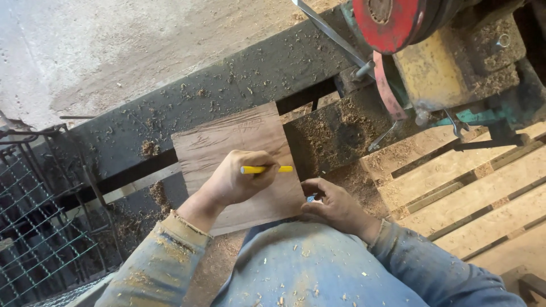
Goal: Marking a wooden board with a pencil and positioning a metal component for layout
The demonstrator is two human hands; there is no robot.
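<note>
Head view shows my left grip (239, 181) clenched around a slim yellow pencil (266, 169), which pokes out to the right past the fingers and lies flat over a square brown wooden board (227, 139). My right grip (333, 203) pinches the board's near right edge, with something small and blue under the fingers. I see faint grain on the board, which rests on a dark beam littered with sawdust (216, 96).

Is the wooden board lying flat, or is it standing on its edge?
Flat. The wooden board shows its broad face upward, and the left hand rests on it, holding a yellow pencil.
</note>
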